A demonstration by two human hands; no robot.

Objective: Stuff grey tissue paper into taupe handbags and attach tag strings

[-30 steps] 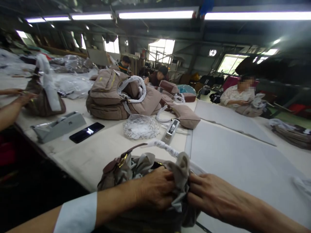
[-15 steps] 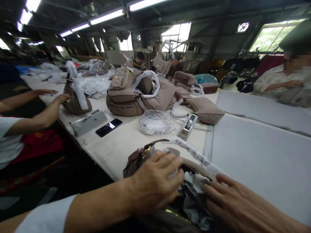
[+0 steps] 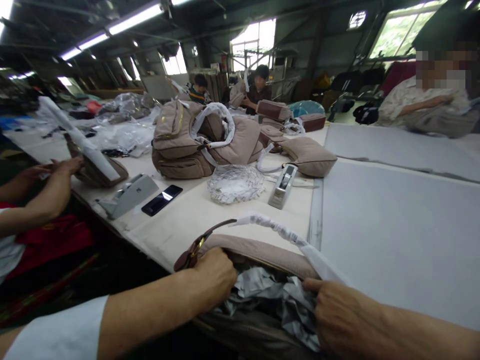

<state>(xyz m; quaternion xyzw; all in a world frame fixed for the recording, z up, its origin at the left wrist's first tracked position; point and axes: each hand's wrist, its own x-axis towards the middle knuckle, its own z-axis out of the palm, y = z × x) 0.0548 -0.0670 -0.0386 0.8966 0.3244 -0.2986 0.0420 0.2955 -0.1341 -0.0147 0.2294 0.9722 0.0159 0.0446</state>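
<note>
A taupe handbag (image 3: 255, 250) lies in front of me with its zipped mouth spread. Crumpled grey stuffing paper (image 3: 258, 282) fills the opening. Its handle (image 3: 281, 230) arches above the far rim, mostly wrapped in white, with a brown leather end on the left. My left hand (image 3: 215, 275) is closed at the left end of the mouth, knuckles up, its fingertips hidden inside. My right hand (image 3: 337, 310) is curled at the right end, one finger lying by the rim and the paper. What either hand pinches is hidden.
Beyond the bag are a bundle of white netting (image 3: 236, 185), a grey stapler-like tool (image 3: 284, 186), a phone (image 3: 162, 200) and a grey dispenser (image 3: 129, 195). Taupe bags (image 3: 183, 142) are piled behind. At left, a co-worker's hands hold another bag (image 3: 99, 167). More people work across the table.
My left hand has dropped from above the opening into its left end and closed. My right hand has curled. The bag's far rim shows more fully. The co-worker's bag at left has tilted.
</note>
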